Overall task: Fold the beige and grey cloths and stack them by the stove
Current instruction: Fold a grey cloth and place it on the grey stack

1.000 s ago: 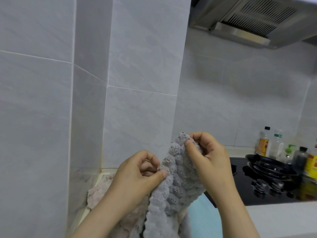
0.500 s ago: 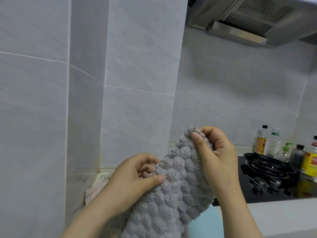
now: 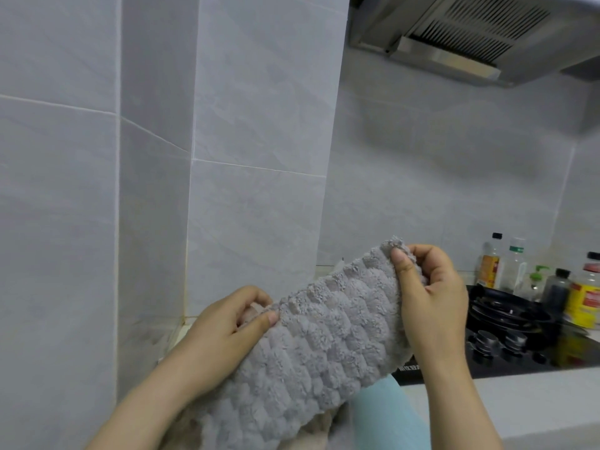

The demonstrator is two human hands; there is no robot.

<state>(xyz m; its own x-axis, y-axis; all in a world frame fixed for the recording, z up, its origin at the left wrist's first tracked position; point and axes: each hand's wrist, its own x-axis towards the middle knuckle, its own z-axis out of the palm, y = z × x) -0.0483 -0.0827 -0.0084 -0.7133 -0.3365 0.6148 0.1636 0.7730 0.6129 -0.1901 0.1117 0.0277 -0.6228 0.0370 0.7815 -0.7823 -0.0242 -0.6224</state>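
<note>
Holding the grey cloth (image 3: 324,345) up in front of the tiled corner, the person has its top edge stretched between both hands. The left hand (image 3: 224,332) pinches the lower end of that edge, with the thumb flat on the near face and the other fingers curled in behind. The right hand (image 3: 431,300), higher and nearer the stove (image 3: 519,362), pinches the opposite corner between thumb and curled fingers, and a small tuft of fabric pokes up above the thumb.

The edge slopes up from left to right, and the rest of the cloth hangs in the air toward the bottom of the view. Below it a patch of the beige cloth (image 3: 319,430) peeks out, mostly covered, so I cannot tell how it lies. A black pan (image 3: 506,315) sits on the stove with bottles (image 3: 490,267) lined up behind it against the wall. The pale counter (image 3: 526,404) runs along the front, and a range hood (image 3: 470,37) hangs overhead.
</note>
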